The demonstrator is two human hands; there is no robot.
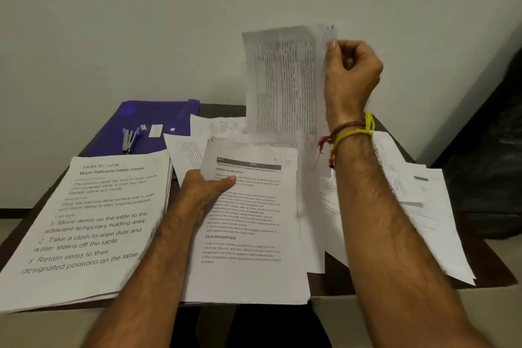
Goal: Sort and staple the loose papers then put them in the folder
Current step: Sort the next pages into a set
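My right hand (348,73) pinches the top right corner of a printed sheet (282,79) and holds it upright above the table. My left hand (207,188) grips the left edge of a middle stack of papers (248,234), thumb on top of the first page. A thicker stack headed with large print (93,223) lies at the left. Loose sheets (418,206) are spread at the right and behind the middle stack. A purple folder (141,118) lies at the back left, with a stapler (130,138) on it.
A small staple box (144,127) and a white slip (156,130) sit on the folder. The dark table (336,282) stands against a pale wall. Papers overhang its front and right edges. A dark object (485,172) stands at the right.
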